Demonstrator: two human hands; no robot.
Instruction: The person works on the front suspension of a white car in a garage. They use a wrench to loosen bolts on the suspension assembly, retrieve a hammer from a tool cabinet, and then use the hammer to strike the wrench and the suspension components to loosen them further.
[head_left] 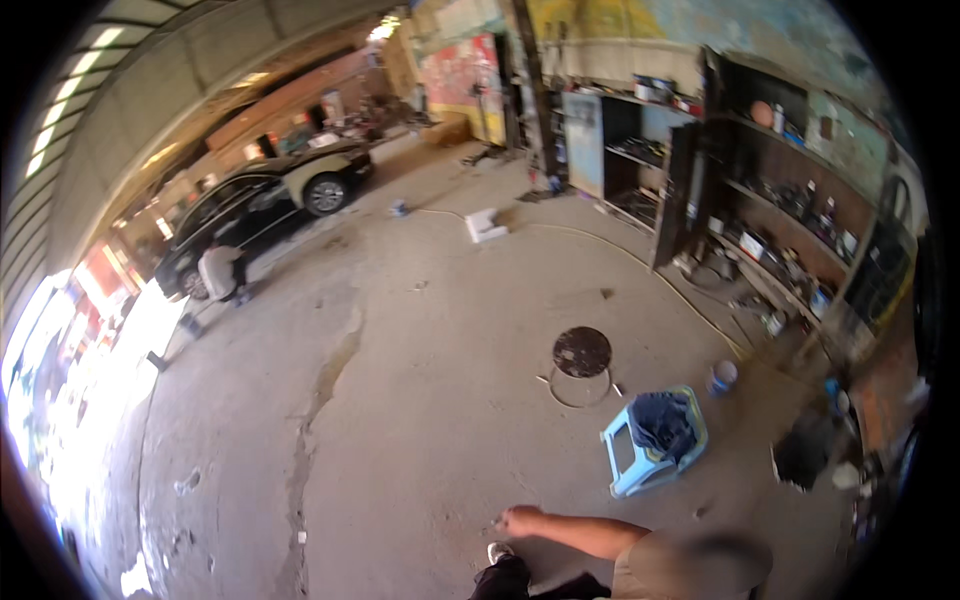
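An arm in a khaki sleeve, which I take for my right one, reaches leftward across the lower edge. At its end, my right hand (521,521) is closed above the grey concrete floor. Something small shows at its fingertips, too small to name. Below the hand are a light shoe (500,551) and dark trousers (503,580). The nearest large thing is a light blue plastic stool (621,452), with dark blue cloth (663,424) bundled on it. My left hand is not in view.
Beyond the stool are a round dark seat (582,352) with a metal ring and a small bucket (722,377). A yellowish hose (690,305) runs toward a white block (485,226). Cluttered shelves (790,190) line the right. A person (217,272) crouches beside a black car (255,205).
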